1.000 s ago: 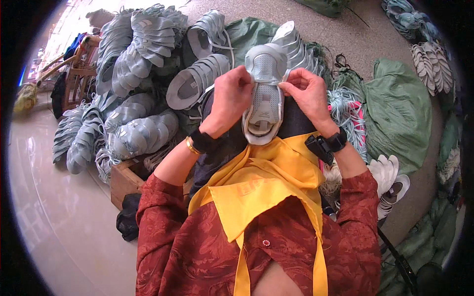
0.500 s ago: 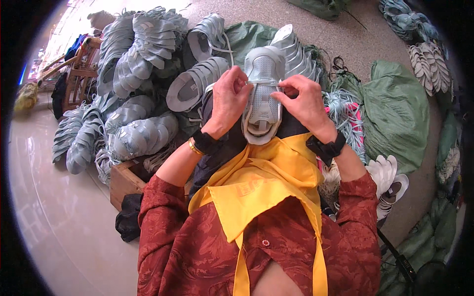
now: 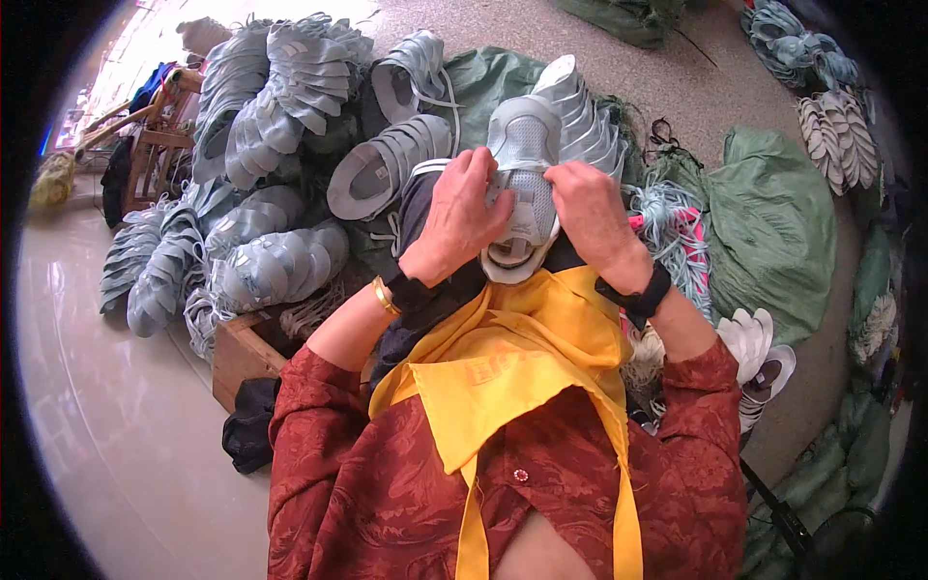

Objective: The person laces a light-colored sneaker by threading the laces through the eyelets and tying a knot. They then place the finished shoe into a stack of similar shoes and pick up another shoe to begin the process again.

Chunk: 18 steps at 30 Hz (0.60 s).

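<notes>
A pale grey shoe upper [image 3: 527,130] with a perforated toe lies on my lap, its toe pointing away from me and its opening toward me. Across its throat runs a thin pale shoelace [image 3: 523,171]. My left hand [image 3: 458,215] is closed at the upper's left edge, its thumb reaching over the tongue and its fingertips on the lace. On the other edge, my right hand [image 3: 601,220] pinches the lace between thumb and forefinger. The fingers partly hide the lace ends and eyelets. A yellow apron [image 3: 522,362] covers my lap just below the upper.
Stacked grey uppers [image 3: 280,266] pile up on the left, beside a wooden box [image 3: 242,360]. More nested uppers [image 3: 578,111] stand beyond my lap. To the right are a bundle of light blue laces [image 3: 669,232], a green sack [image 3: 773,222] and white shoe parts [image 3: 749,343].
My left hand has shifted right, its thumb now over the tongue. The right hand has turned, with its knuckles higher and fingers closer to the upper's edge. The upper has tilted slightly.
</notes>
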Tool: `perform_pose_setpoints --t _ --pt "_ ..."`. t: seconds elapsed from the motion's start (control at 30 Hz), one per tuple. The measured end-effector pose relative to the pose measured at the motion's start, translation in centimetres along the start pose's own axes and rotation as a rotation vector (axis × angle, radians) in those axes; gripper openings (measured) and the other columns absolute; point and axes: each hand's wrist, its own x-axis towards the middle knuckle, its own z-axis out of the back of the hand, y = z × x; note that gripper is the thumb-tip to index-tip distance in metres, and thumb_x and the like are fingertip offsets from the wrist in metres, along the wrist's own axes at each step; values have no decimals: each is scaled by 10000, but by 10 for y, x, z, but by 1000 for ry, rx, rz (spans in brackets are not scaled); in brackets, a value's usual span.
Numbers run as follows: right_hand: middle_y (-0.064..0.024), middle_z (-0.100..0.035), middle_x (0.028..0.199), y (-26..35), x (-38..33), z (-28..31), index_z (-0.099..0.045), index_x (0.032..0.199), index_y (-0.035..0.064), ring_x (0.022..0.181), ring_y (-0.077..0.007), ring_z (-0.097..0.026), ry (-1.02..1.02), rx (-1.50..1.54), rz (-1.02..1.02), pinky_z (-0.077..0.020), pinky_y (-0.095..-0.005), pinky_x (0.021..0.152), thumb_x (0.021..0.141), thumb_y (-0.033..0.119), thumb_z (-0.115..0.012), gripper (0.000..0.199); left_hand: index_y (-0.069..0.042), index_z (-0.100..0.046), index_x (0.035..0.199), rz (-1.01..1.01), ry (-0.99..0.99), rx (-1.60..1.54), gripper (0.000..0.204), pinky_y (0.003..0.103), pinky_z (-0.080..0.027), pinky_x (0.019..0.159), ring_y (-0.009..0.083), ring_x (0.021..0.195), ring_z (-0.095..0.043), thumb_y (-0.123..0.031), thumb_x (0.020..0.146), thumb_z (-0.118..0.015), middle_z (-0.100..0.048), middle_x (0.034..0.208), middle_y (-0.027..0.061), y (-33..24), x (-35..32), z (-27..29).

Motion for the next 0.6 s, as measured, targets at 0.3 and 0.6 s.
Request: perform_pose_setpoints --t 0.3,0.6 --pt "-127 -618 867 2 9 4 -578 896 21 836 -326 -653 -73 -112 107 -550 -415 739 840 42 -630 79 46 -506 1028 -168 91 279 189 477 -454 843 412 959 -525 10 851 -561 -537 992 230 -2 -2 -3" --pt "-171 -632 886 19 14 5 -607 929 -2 854 -380 -649 -11 400 -59 -527 -445 731 877 51 -681 105 26 -491 1009 -62 -117 -78 142 474 -450 818 424 929 -535 30 882 -554 -517 939 225 10 -8 -15"
